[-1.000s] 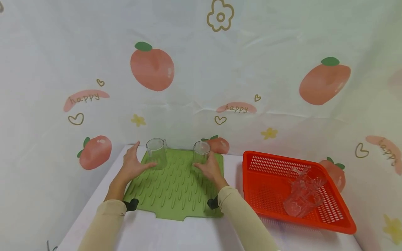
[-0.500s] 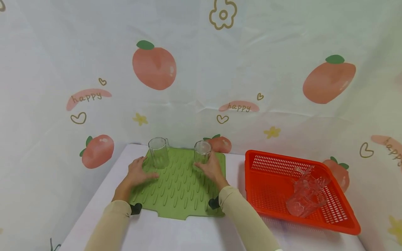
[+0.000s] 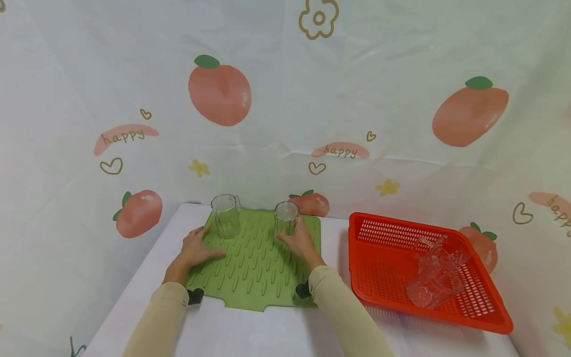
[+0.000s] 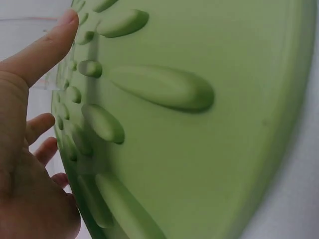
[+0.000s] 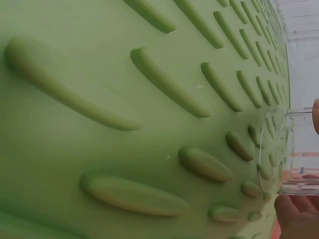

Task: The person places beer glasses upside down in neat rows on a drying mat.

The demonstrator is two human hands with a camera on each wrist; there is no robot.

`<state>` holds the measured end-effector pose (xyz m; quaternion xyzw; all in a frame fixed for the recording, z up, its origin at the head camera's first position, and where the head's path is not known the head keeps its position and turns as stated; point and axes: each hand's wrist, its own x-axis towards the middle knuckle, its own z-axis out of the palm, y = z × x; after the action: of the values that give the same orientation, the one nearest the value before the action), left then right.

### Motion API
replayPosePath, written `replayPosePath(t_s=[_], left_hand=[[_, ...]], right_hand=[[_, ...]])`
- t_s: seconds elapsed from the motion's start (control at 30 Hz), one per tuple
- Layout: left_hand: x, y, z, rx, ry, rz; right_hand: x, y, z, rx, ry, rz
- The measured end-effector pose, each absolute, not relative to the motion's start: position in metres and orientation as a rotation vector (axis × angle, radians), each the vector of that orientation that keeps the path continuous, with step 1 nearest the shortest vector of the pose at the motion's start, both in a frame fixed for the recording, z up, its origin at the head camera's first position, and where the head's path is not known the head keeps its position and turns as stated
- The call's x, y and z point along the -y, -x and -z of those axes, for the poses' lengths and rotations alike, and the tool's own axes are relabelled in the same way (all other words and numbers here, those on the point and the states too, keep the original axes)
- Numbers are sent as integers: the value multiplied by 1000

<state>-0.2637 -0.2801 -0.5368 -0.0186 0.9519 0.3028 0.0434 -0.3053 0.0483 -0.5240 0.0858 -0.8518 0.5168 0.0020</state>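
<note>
A green ribbed drying mat (image 3: 254, 280) lies on the white table. Two clear glasses stand upright at its far edge. The left glass (image 3: 225, 216) stands free. My left hand (image 3: 202, 246) rests flat on the mat just in front of it, with the fingers spread and the thumb stretched out. In the left wrist view that hand (image 4: 35, 149) lies against the mat (image 4: 199, 149). My right hand (image 3: 298, 241) grips the base of the right glass (image 3: 286, 218). The right wrist view shows this glass (image 5: 294, 149) on the mat (image 5: 99, 74) between fingertips (image 5: 299, 221).
A red perforated basket (image 3: 354, 258) sits to the right of the mat, with several clear glasses (image 3: 434, 277) lying heaped inside. A peach-print cloth covers the wall behind. Bare white table (image 3: 276, 332) lies in front of the mat.
My left hand has come away from the left glass and dropped onto the mat in front of it. My right hand has stayed at the right glass.
</note>
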Motion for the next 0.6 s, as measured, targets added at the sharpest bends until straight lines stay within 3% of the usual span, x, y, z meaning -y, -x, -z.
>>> replayPosePath(t_s=[0.6], left_hand=[[278,258,538,-2932,25,-858]], right_hand=[[-49,301,517,2769,-211,-1585]])
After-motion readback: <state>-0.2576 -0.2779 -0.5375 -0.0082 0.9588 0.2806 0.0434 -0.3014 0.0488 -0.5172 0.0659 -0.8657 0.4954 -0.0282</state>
